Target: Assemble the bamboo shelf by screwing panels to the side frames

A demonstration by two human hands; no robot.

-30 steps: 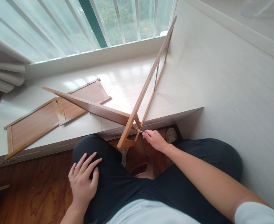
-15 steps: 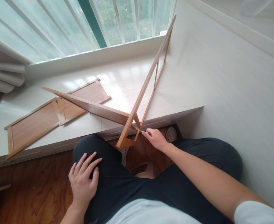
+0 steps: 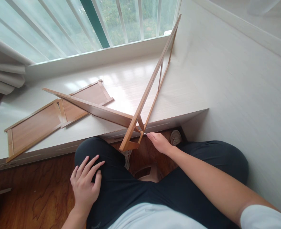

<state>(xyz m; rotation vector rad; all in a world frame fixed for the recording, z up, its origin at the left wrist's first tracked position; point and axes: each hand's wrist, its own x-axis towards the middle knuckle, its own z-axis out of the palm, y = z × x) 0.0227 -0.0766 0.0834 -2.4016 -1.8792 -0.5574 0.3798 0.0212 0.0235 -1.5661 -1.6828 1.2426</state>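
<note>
Head view: while the person sits facing a window, both bare hands show low in the frame, with dark-trousered knees between them.
Right hand: the right hand (image 3: 160, 143) reaches forward, its fingertips (image 3: 150, 136) pinched together on a small thin silvery tool (image 3: 145, 134), too small to identify, whose tip meets the near corner of the frame.
Frame: the tall light-brown wooden frame of thin slats (image 3: 150, 88) stands on edge, tilted, running from just ahead and left of the right hand up and away toward the window corner; its near end overhangs the ledge edge.
Joined panel: a long light-brown wooden panel seen edge-on (image 3: 90, 108) meets that frame at the corner just left of the right hand and stretches away to the left above the ledge.
Left hand: the left hand (image 3: 85, 183) lies flat, palm down, fingers spread loosely apart, on the left knee (image 3: 111, 178), holding nothing, well apart from the wooden parts.
Flat panel: a second brown wooden panel with pale slat edging (image 3: 52, 117) lies flat on the ledge, far left of the right hand and beyond the left hand.
Ledge: the pale glossy white window ledge (image 3: 178, 95) bears all the wooden parts, directly ahead of both hands.
Floor: reddish-brown wood-grain floor (image 3: 35, 194) shows to the left of the left hand.
Shoe: a pale shoe (image 3: 175, 136) sits just right of the right hand, under the ledge.
</note>
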